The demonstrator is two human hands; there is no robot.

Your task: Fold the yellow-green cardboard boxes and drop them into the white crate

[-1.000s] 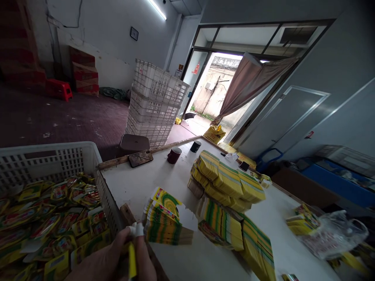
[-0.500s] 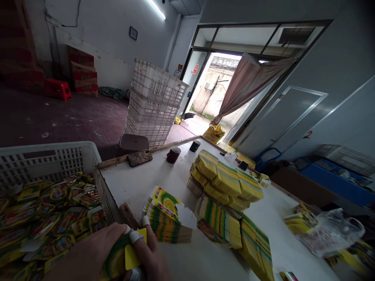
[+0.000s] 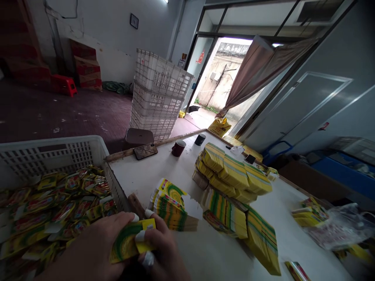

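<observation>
So both hands are on one small yellow-and-green carton [image 3: 124, 244], thin card with crisp folded edges and curved green bands printed on it. The left hand [image 3: 98, 242] has its fingers clamped on the carton's left side, and the right hand [image 3: 165, 249] has its fingers closed around the other end, thumb pressed on the face. Several fingertips wear smooth white coverings [image 3: 140, 235]. The carton's held up by the left edge of the worktop [image 3: 199, 253], close to a stubby, rough wood piece [image 3: 136, 206] on that edge.

The worktop itself is flat, white and a bit shiny, edged with raw wooden strips. Just in from the left edge there's a fanned stack of flat cards [image 3: 175, 214], same sort of print. Toward the middle, long brick-like bundles [image 3: 234, 173] are piled in layers, ridged along the sides from all those card edges. Near the far left corner lies a slim phone [image 3: 145, 151], then a round maroon mug [image 3: 179, 148] further along the far edge. Crinkly clear plastic bag [image 3: 336, 226] over by the right edge. Left of the worktop, a slotted white plastic crate [image 3: 88, 146] is loaded with glossy packs [image 3: 66, 210].
</observation>
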